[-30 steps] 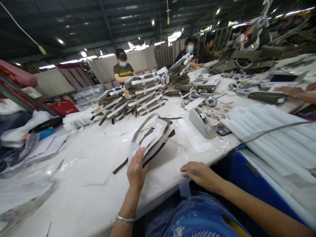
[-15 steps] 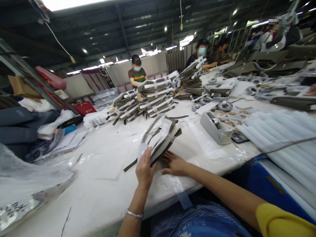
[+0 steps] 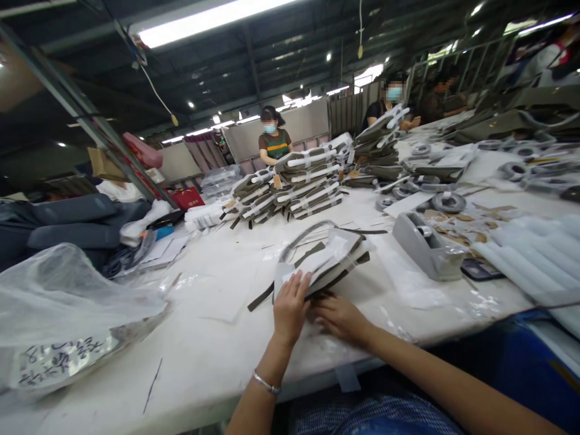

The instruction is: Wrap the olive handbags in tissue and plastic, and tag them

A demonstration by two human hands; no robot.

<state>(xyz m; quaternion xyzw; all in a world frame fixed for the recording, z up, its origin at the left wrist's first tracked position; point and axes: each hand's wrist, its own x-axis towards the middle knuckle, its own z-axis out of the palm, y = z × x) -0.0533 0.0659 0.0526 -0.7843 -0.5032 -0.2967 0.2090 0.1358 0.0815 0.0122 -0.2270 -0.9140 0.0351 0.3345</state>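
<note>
Table [image 3: 199,356]: bundle [image 3: 333,260] lies on it, under and just beyond the left fingers. Change: right hand [image 3: 342,317], a second ago apart near the edge, is now at the bundle's near underside; bundle met by both hands, so probably better steadied. Left hand [image 3: 290,308]: reaching forward, fingers straight, unclenched. Right: low, angled leftward, fingertips hidden, grip cannot be told. Strap [image 3: 261,297]: left of left fingers.
</note>
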